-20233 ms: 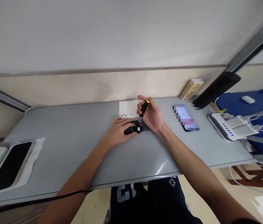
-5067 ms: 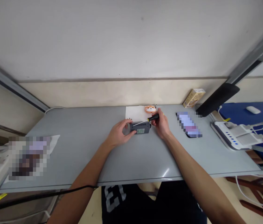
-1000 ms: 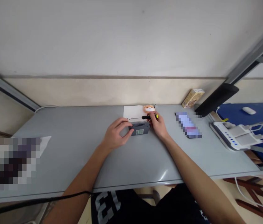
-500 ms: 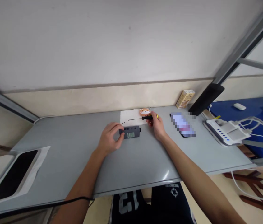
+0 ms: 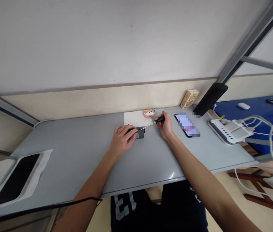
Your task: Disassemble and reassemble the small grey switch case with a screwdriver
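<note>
A small dark grey box with vent slots and a pale label lies on the desk. My left hand is over its left part, fingers curled across the top and hiding much of it. Between the fingers of my right hand is a screwdriver with a black and yellow handle. Its thin shaft slants down to the left, and the tip is at the slotted upper edge of the box, near the right end. Whether the tip touches the box, I cannot tell.
Behind the box lie a white sheet and an orange animal-faced item. To the right are a phone, a small carton, a black upright object and a power strip with cables. A dark tablet-like slab lies at left.
My left hand has shifted right and now covers more of the box. The screwdriver has tilted, its tip coming from over the white sheet to the box's right end.
</note>
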A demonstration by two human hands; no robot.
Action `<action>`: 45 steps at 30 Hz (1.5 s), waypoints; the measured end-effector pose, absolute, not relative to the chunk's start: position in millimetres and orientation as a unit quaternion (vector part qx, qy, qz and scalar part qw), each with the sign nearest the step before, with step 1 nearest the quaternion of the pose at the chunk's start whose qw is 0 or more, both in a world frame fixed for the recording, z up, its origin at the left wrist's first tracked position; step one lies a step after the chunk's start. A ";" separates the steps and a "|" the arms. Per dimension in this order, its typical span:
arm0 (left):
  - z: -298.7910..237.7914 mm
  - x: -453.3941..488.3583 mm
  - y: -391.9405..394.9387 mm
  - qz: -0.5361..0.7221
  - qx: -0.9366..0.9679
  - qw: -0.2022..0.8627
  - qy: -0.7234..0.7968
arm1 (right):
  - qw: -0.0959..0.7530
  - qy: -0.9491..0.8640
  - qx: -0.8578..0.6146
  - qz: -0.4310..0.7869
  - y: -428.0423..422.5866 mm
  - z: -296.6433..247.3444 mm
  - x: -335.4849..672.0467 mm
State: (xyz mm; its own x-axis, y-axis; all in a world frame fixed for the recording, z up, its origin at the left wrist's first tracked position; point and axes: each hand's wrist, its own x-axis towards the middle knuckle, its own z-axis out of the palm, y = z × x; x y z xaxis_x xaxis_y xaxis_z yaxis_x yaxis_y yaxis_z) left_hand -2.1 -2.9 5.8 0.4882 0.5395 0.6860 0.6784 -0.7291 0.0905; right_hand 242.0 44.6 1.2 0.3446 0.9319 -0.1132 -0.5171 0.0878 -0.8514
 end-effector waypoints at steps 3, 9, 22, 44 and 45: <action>4.9 -3.1 -1.6 -0.362 -0.858 0.102 -0.351 | 0.695 -0.235 -0.430 0.526 44.8 -0.5 241.8; 3.7 -0.1 -4.1 -0.356 -0.857 0.114 -0.355 | 0.698 -0.224 -0.436 0.522 44.7 0.1 241.6; 6.1 10.4 -11.1 -0.334 -0.875 0.120 -0.330 | 0.685 -0.246 -0.441 0.525 42.4 3.5 242.8; 2.3 7.0 -15.0 -0.380 -0.873 0.027 -0.304 | 0.545 -0.563 -0.443 0.436 28.9 -8.0 221.3; 3.4 4.4 -14.5 -0.390 -0.862 0.015 -0.323 | 0.539 -0.564 -0.444 0.442 28.9 -8.3 221.4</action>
State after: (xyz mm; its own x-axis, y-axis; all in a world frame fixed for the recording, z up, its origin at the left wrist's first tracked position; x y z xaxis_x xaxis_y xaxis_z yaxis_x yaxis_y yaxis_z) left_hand 4.4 -14.5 3.4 0.4870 0.5440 0.6832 0.5682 -0.7915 0.2253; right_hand 221.4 28.9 -8.3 -0.0257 0.9761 0.2158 0.0244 0.2164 -0.9760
